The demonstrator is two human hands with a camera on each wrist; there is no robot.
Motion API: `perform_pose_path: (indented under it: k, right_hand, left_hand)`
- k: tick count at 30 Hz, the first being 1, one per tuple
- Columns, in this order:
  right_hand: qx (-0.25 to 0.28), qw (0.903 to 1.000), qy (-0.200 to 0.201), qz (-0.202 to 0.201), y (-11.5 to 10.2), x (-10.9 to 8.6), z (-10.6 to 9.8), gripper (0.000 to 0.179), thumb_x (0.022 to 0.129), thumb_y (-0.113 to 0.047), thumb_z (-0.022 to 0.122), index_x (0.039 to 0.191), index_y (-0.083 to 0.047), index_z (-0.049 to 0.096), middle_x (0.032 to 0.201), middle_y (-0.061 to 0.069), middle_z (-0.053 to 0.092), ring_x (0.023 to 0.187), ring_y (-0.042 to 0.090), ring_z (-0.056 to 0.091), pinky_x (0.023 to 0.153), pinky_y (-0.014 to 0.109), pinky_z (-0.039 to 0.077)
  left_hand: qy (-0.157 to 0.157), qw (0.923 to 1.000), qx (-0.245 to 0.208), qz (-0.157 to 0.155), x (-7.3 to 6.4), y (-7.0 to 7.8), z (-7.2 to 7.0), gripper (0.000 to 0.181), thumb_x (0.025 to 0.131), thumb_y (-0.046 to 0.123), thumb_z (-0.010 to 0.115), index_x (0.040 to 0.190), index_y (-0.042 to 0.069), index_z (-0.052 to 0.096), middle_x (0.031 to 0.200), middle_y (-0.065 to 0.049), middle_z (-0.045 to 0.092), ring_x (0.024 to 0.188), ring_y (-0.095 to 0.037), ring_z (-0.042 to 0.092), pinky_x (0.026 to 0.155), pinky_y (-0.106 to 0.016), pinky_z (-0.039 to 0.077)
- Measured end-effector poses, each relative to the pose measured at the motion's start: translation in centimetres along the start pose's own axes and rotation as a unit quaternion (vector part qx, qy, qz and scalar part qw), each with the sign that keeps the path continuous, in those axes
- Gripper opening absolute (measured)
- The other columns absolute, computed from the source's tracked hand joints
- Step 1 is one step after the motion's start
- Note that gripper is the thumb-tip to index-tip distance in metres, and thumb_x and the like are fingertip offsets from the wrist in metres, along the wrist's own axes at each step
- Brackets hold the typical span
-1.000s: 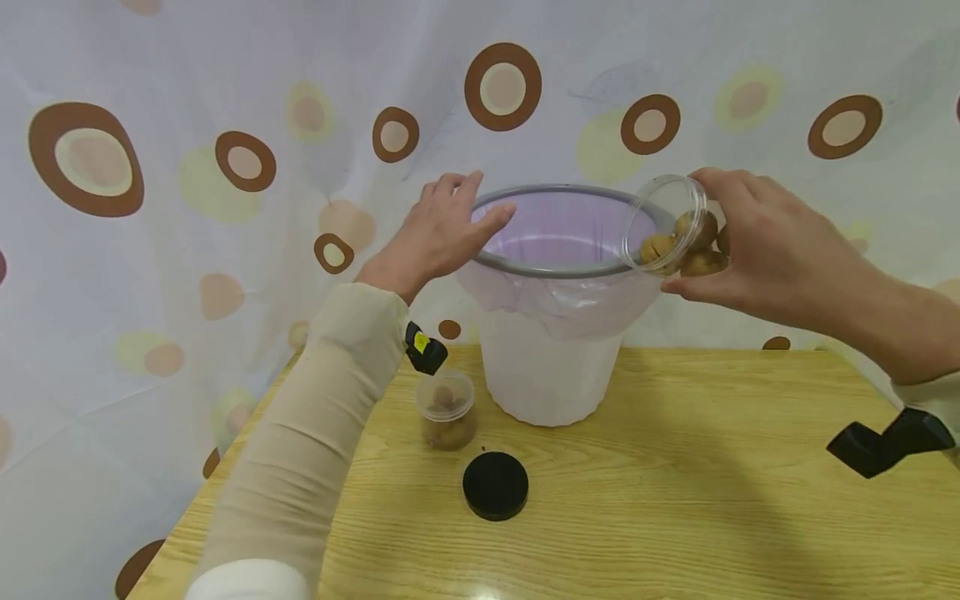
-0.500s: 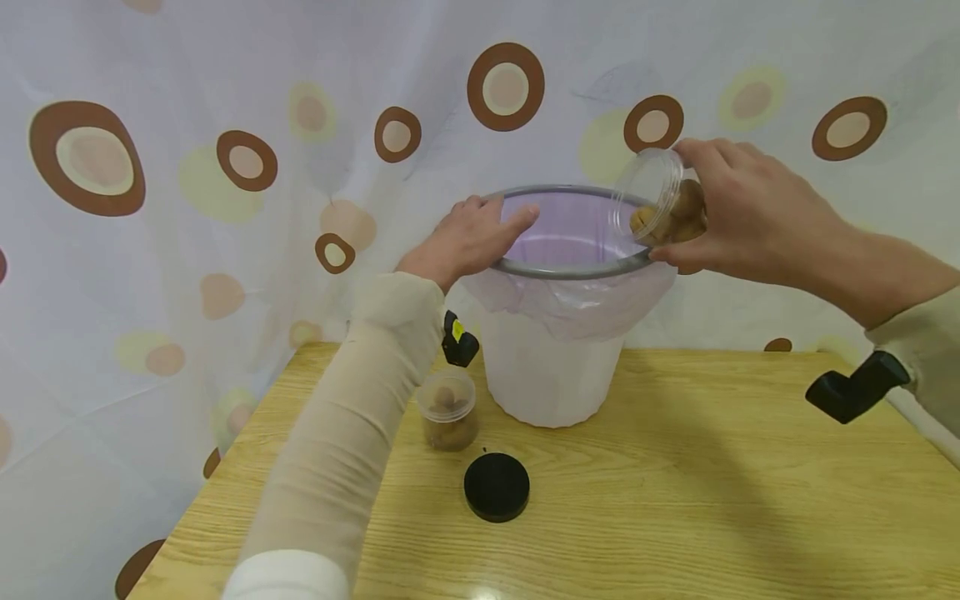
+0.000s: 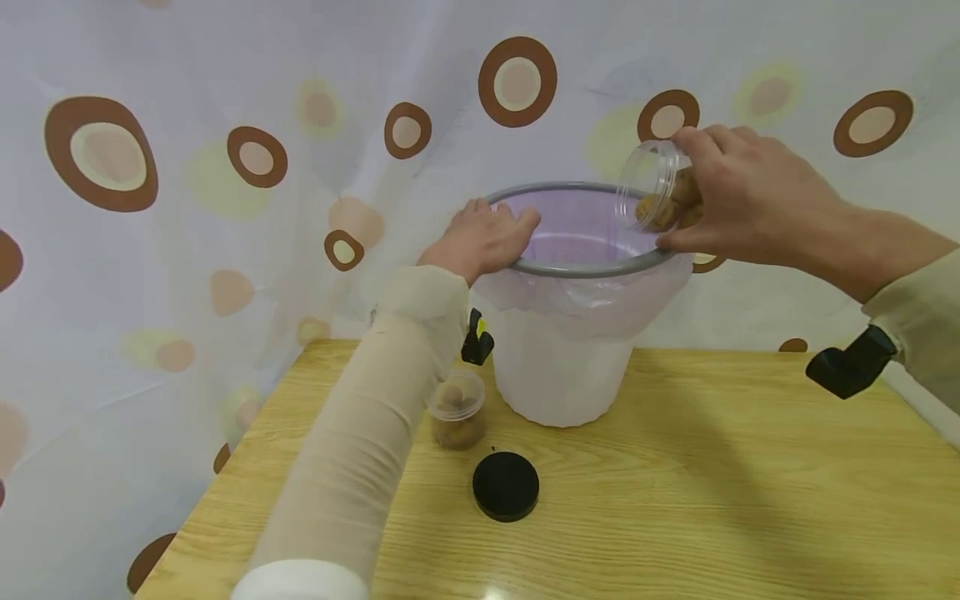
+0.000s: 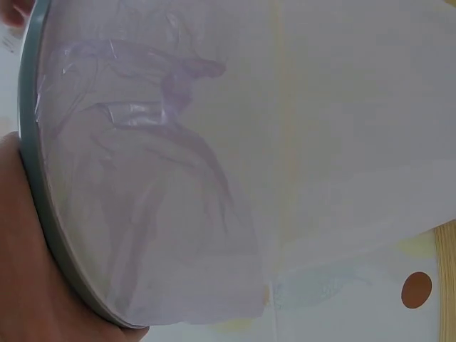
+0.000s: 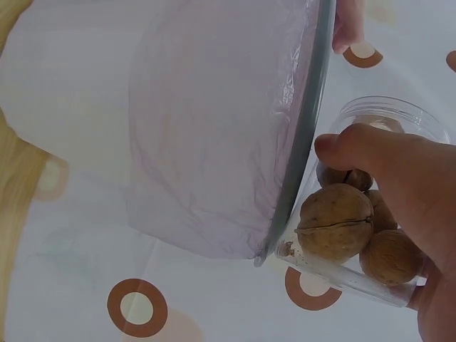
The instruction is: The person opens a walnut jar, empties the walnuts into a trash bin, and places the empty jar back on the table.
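A clear plastic jar [image 3: 651, 175] of walnuts [image 5: 336, 222] is tilted on its side, its open mouth over the right rim of a white trash bin [image 3: 558, 367]. My right hand [image 3: 757, 196] grips that jar from the right, thumb along its near side. The walnuts are still inside the jar. My left hand [image 3: 483, 237] holds the left rim of the bin, fingers bent over the grey ring [image 4: 32, 149] and thumb sticking out above the opening. The bin carries a pale purple bag [image 5: 214, 128] folded over its edge. The bottom of the bag is hidden.
A second clear jar [image 3: 459, 429] with brown contents stands on the wooden table [image 3: 675, 500], left of the bin. A black round lid [image 3: 506, 486] lies in front of it. A patterned curtain [image 3: 420, 50] hangs behind the table.
My left hand has moved right and come down onto the bin's rim. My right hand has raised the jar slightly and tipped it further toward the opening.
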State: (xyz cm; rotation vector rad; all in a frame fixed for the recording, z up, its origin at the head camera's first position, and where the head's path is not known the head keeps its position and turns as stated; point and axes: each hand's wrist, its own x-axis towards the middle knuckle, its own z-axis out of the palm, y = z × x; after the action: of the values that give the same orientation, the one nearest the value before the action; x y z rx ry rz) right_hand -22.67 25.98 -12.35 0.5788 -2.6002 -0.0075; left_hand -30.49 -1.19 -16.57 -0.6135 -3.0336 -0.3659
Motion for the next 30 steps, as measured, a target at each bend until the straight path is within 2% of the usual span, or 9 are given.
perform_pose_path:
  k: [8, 15, 22, 30]
  right_hand:
    - [-0.021, 0.9998, -0.006, 0.003, 1.0, 0.4, 0.4, 0.097, 0.072, -0.029, 0.084, 0.146, 0.006, 0.032, 0.133, 0.038, 0.046, 0.121, 0.056, 0.043, 0.103, 0.068, 0.034]
    - [-0.039, 0.9988, 0.012, -0.026, 1.8, 0.7, 0.5, 0.088, 0.071, -0.025, 0.082, 0.138, 0.009, 0.038, 0.129, 0.037, 0.049, 0.121, 0.053, 0.044, 0.104, 0.065, 0.034]
    - [-0.07, 0.9964, 0.019, -0.043, 2.2, 0.6, 0.7, 0.088, 0.07, -0.02, 0.083, 0.139, 0.009, 0.037, 0.131, 0.035, 0.047, 0.125, 0.053, 0.041, 0.108, 0.065, 0.03]
    - [-0.096, 0.993, 0.034, -0.061, 2.4, 0.7, 0.8, 0.083, 0.068, -0.021, 0.084, 0.133, 0.006, 0.039, 0.124, 0.032, 0.049, 0.123, 0.053, 0.041, 0.107, 0.065, 0.03]
  left_hand:
    - [-0.015, 0.9998, 0.002, -0.011, -0.1, 0.3, 0.1, 0.073, 0.101, 0.048, 0.009, 0.156, 0.002, 0.024, 0.164, -0.018, 0.018, 0.154, -0.031, 0.01, 0.125, -0.04, 0.007]
    - [-0.007, 0.9998, 0.013, -0.015, 0.0, 0.3, 0.1, 0.074, 0.1, 0.048, 0.009, 0.155, 0.002, 0.028, 0.162, -0.019, 0.021, 0.152, -0.03, 0.013, 0.125, -0.039, 0.01]
    - [-0.001, 0.9997, 0.019, -0.012, -0.1, 0.2, 0.0, 0.074, 0.099, 0.048, 0.01, 0.154, 0.002, 0.03, 0.161, -0.019, 0.024, 0.151, -0.03, 0.016, 0.124, -0.039, 0.012]
    - [0.0, 0.9994, 0.023, -0.027, -0.2, 0.2, 0.1, 0.083, 0.1, 0.062, 0.01, 0.155, 0.004, 0.03, 0.161, -0.019, 0.024, 0.151, -0.029, 0.018, 0.124, -0.038, 0.013]
